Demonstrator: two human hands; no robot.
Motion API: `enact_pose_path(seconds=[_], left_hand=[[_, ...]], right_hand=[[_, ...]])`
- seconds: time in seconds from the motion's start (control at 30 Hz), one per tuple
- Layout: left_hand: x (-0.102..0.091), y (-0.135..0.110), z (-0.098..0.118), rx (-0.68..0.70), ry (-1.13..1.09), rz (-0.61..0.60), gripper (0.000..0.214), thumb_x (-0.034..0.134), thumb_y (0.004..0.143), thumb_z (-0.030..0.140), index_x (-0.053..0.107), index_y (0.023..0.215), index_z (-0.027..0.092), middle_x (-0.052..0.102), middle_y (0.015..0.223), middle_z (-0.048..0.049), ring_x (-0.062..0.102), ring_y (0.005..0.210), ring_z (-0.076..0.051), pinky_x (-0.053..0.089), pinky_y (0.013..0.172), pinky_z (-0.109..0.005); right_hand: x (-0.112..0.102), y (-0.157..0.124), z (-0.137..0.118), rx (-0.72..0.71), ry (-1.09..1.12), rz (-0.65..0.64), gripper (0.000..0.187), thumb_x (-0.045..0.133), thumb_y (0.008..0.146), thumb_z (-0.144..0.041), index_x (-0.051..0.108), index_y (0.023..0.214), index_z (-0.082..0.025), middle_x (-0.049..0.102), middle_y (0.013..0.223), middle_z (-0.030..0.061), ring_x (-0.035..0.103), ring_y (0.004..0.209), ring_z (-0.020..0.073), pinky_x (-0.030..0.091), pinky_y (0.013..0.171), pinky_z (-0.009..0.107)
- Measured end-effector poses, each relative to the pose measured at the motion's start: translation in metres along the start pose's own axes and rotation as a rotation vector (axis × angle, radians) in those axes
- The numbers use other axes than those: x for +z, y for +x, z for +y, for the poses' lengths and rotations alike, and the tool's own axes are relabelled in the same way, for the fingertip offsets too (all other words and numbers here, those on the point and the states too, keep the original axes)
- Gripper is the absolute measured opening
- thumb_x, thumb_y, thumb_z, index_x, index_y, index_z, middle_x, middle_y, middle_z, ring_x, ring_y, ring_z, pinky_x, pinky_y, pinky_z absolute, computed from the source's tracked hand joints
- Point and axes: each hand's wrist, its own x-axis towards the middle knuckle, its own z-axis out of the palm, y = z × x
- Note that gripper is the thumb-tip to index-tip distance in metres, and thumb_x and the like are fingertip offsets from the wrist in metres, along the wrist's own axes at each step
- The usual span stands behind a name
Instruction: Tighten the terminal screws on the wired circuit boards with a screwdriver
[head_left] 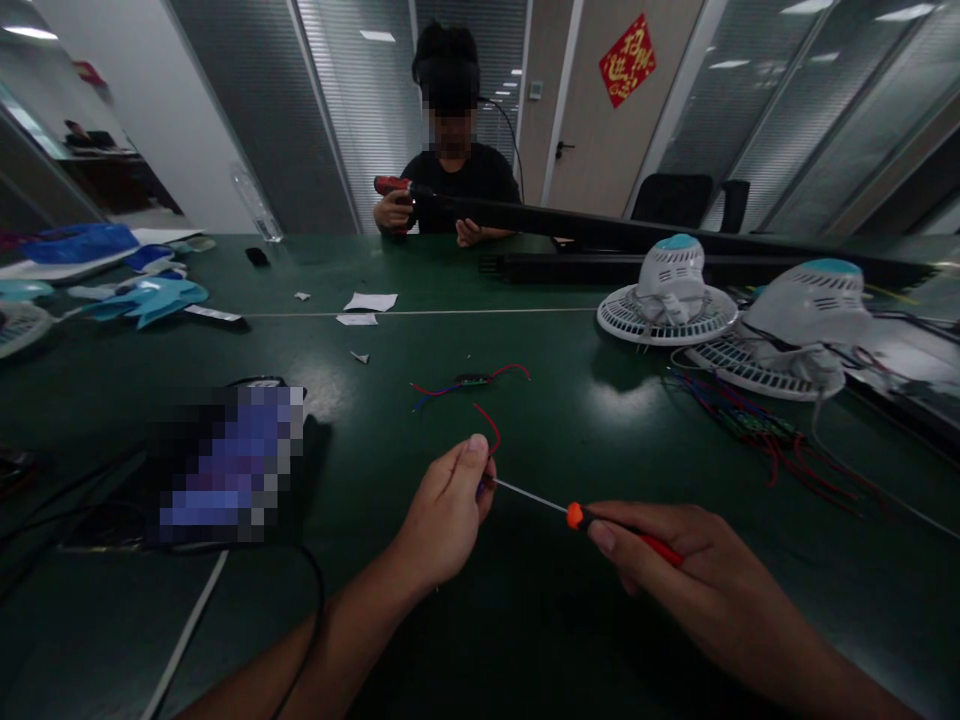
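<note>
Work appears under way; completion at the screwdriver (574,516) tip cannot be told. Left hand (446,510) pinches a thin, curved red wire (496,430) at that slim metal tip; right hand (690,570) wraps its red-and-black handle. Beyond the screwdriver, a small flat circuit board (472,380) lies loose; rightward, a tangled wire bundle (757,425).

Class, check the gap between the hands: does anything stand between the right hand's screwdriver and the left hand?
Nothing visible does. The screwdriver runs straight from the right hand to the left hand, where its tip is hidden.
</note>
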Motion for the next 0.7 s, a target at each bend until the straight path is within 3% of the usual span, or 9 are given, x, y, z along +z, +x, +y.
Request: enact_pose_path(seconds=[0.1, 0.27, 0.4, 0.53, 0.6, 0.7], left_hand=[[0.000, 0.000, -0.001, 0.003, -0.007, -0.005, 0.043, 0.042, 0.089, 0.056, 0.052, 0.071, 0.018, 0.041, 0.052, 0.0065, 0.037, 0.044, -0.007, 0.027, 0.042, -0.018], [0.001, 0.001, -0.001, -0.020, -0.029, 0.031, 0.043, 0.043, 0.088, 0.056, 0.053, 0.069, 0.018, 0.042, 0.053, 0.0058, 0.037, 0.044, -0.007, 0.028, 0.042, -0.017], [0.002, 0.001, -0.002, -0.023, -0.088, 0.048, 0.045, 0.048, 0.085, 0.059, 0.055, 0.070, 0.017, 0.043, 0.055, 0.0050, 0.039, 0.047, -0.007, 0.031, 0.044, -0.017], [0.004, 0.000, -0.002, -0.024, -0.137, 0.055, 0.047, 0.052, 0.081, 0.061, 0.057, 0.070, 0.016, 0.046, 0.058, 0.0037, 0.043, 0.049, -0.007, 0.031, 0.044, -0.017], [0.004, -0.001, -0.002, -0.024, -0.133, 0.058, 0.046, 0.052, 0.082, 0.060, 0.056, 0.070, 0.016, 0.045, 0.057, 0.0040, 0.042, 0.048, -0.007, 0.031, 0.044, -0.017], [0.005, -0.002, 0.000, -0.031, -0.119, 0.071, 0.043, 0.048, 0.086, 0.056, 0.054, 0.070, 0.017, 0.043, 0.054, 0.0052, 0.037, 0.044, -0.006, 0.029, 0.042, -0.017]], right_hand=[[0.000, 0.000, -0.003, -0.045, -0.018, 0.033, 0.035, 0.047, 0.092, -0.043, 0.074, 0.078, -0.026, 0.066, 0.059, -0.0007, 0.061, 0.052, 0.0154, 0.043, 0.048, 0.027], [0.002, 0.002, -0.006, -0.047, 0.045, 0.122, 0.022, 0.059, 0.086, -0.038, 0.079, 0.089, -0.030, 0.079, 0.086, 0.0026, 0.071, 0.076, 0.0211, 0.051, 0.065, 0.031], [0.007, -0.003, -0.002, 0.139, 0.370, 0.280, 0.035, 0.068, 0.078, -0.046, 0.075, 0.106, -0.027, 0.074, 0.065, 0.0023, 0.063, 0.054, 0.0166, 0.045, 0.048, 0.027], [0.011, -0.004, -0.002, 0.257, 0.863, 0.342, 0.041, 0.067, 0.075, -0.055, 0.074, 0.097, -0.021, 0.072, 0.059, 0.0046, 0.058, 0.048, 0.0148, 0.039, 0.040, 0.023], [0.012, -0.002, -0.003, 0.297, 0.910, 0.332, 0.046, 0.065, 0.076, -0.058, 0.074, 0.095, -0.017, 0.072, 0.061, 0.0074, 0.059, 0.050, 0.0154, 0.040, 0.042, 0.024], [0.013, 0.001, -0.003, 0.365, 0.807, 0.246, 0.056, 0.054, 0.082, -0.061, 0.073, 0.102, -0.012, 0.069, 0.055, 0.0066, 0.053, 0.044, 0.0136, 0.035, 0.040, 0.024]])
